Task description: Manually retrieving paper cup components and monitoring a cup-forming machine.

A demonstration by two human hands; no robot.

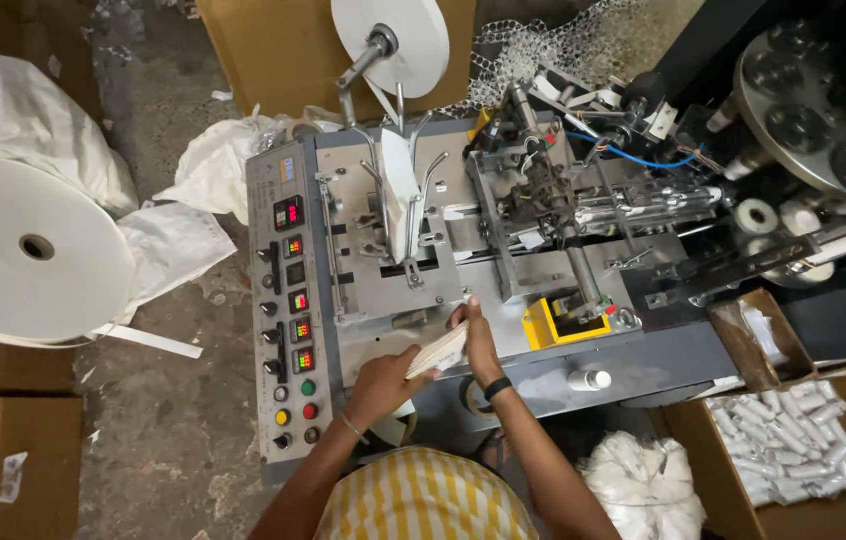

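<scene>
- A stack of thin pale sheets is held between both hands, just above the front of the machine, near its middle.
- The left hand is closed around the lower end of the stack, with the fingers curled under it.
- The right hand grips the upper end of the stack, thumb side against it; a dark band sits on this wrist.
- The machine has a grey metal top with guides, rods and a yellow block just right of the right hand.
- On the left side of the machine there is a control panel with small red displays, black knobs and round buttons in green, yellow and red.
- A small white bottle lies on the machine's front edge, near the right forearm.
- A white paper roll is mounted on an arm at the back of the machine, and its strip goes down into the guides.
- A big white roll lies on the floor at the left, well apart from the hands.
- A cardboard box at the lower right is filled with many small white tube-shaped pieces.
- A smaller open box just above it holds some white paper; how much I cannot tell.
- A clear bag with white pieces inside rests between the person and the big box.
- White sacks lie on the floor at the upper left.
</scene>
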